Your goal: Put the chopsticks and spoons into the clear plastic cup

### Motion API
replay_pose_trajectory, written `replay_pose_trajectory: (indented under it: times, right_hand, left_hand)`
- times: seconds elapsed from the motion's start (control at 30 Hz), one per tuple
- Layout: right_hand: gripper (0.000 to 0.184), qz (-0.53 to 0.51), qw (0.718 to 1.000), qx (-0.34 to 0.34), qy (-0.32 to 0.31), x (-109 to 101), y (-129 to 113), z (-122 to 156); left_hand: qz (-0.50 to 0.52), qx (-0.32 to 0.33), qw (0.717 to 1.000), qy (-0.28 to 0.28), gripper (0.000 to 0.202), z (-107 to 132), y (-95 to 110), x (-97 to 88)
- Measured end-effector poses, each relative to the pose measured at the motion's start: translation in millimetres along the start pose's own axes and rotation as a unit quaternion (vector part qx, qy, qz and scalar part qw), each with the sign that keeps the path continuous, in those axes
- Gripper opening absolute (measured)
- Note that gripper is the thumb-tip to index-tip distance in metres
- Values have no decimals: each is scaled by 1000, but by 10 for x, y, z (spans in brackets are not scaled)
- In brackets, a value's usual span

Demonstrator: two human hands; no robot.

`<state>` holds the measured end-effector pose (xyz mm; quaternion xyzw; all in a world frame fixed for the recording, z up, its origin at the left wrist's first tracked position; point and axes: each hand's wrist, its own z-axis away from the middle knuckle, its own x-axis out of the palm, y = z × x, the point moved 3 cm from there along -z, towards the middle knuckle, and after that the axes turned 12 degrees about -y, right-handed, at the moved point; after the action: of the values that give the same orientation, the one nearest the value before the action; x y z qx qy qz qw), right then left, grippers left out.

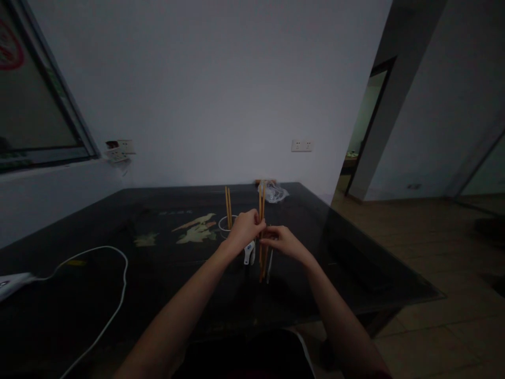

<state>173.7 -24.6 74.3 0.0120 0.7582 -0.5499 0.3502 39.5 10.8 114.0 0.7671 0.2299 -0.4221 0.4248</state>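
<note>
**Chopsticks in both hands' reach, sorting/gathering step likely in hand**

Upright chopsticks (261,202) are held over the middle of the table (311,216), between far and near edges. They are pinched in the left hand (248,225). The right hand (284,241) is placed just below, fingertips at the same sticks; whether it is closed on them cannot be told. Hands are close together, possibly touching.

A second pair (228,208) is stood upright in a white-rimmed holder (220,222), just left of the left hand. A white utensil (248,253), spoon-like, is seen just below that hand, toward the near edge. A plastic bag (273,191) is left at the far edge, near the far right corner. A white cable (125,268) is looped toward the left edge.

Judgement: sticks are being gathered or separated. For the next move, ends should be evened, grip kept firm, then sticks lowered into the holder without the standing pair being knocked.
</note>
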Motion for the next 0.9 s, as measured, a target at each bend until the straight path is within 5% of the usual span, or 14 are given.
replay_pose_trajectory:
  times: [0.47, 0.9]
  right_hand:
    - [9, 83, 993, -10, 79, 424, -373, -415]
    - [9, 49, 996, -28, 69, 676, -329, -508]
  left_hand:
    - [143, 10, 985, 96, 17, 389, -377, -445]
    - [251, 30, 961, 115, 20, 523, -760, -278]
